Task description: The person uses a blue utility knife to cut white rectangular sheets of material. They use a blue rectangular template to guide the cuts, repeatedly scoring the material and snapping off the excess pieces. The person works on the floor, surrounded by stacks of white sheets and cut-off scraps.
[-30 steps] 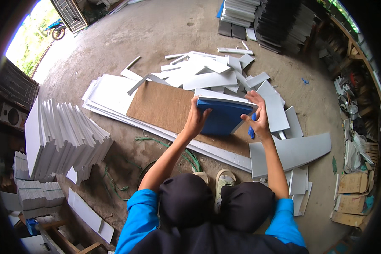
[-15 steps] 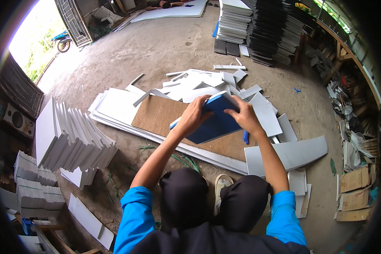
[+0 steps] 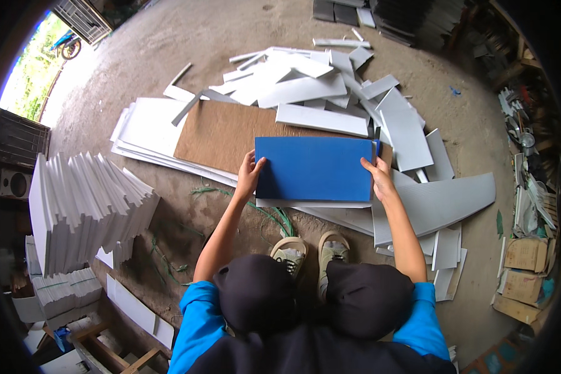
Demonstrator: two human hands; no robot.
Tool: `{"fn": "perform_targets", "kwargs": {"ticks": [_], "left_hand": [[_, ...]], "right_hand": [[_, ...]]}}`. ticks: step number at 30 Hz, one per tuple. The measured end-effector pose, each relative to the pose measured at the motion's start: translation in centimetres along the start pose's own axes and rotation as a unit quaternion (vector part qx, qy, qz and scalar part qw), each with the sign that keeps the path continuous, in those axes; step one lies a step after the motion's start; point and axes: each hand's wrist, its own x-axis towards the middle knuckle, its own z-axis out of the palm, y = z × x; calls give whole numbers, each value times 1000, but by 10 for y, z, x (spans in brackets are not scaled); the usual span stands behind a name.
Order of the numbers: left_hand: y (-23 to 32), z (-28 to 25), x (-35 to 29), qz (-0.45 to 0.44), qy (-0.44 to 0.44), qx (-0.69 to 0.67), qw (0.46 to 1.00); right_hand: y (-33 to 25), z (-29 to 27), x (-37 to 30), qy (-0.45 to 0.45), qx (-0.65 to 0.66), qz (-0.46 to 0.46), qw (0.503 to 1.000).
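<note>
Between my two hands is a flat blue rectangular board (image 3: 315,168), its broad face turned up. A white sheet edge (image 3: 311,203) shows beneath its near side. My left hand (image 3: 249,176) grips the left end, thumb on top and fingers around the side. At the right end my right hand (image 3: 381,177) holds it the same way. Under and beyond the blue board lies a brown wooden board (image 3: 221,132) on a low stack of white sheets (image 3: 149,121). A white foam-like strip (image 3: 323,119) rests across the brown board's far edge. Beside my right hand, a small blue object (image 3: 378,148) is mostly hidden.
White offcuts (image 3: 299,87) are heaped beyond the brown board. A leaning row of white panels (image 3: 87,206) stands at left, above bundled white pieces (image 3: 68,290). A curved grey-white piece (image 3: 439,202) lies at right, near flattened cardboard (image 3: 523,255). Green straps (image 3: 271,215) trail near my feet.
The blue board has gone from tilted and raised to nearly flat, held by its two ends with my hands farther apart. The white strip beyond it has come into sight. My view has dipped.
</note>
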Motion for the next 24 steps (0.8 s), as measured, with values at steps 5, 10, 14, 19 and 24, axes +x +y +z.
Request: {"fn": "perform_targets", "kwargs": {"ticks": [5, 10, 14, 19, 24], "left_hand": [[-40, -10, 2, -84, 68, 101, 989], [-34, 9, -8, -34, 129, 313, 940], [-33, 9, -17, -29, 165, 449, 877], [-33, 19, -12, -13, 163, 389, 906], [-29, 18, -15, -19, 161, 340, 926]], "right_hand": [[48, 18, 20, 67, -90, -13, 994], [74, 17, 18, 208, -393, -128, 886], [53, 44, 12, 148, -398, -128, 896], [56, 37, 12, 137, -384, -121, 905], [46, 42, 14, 127, -371, -89, 916]]}}
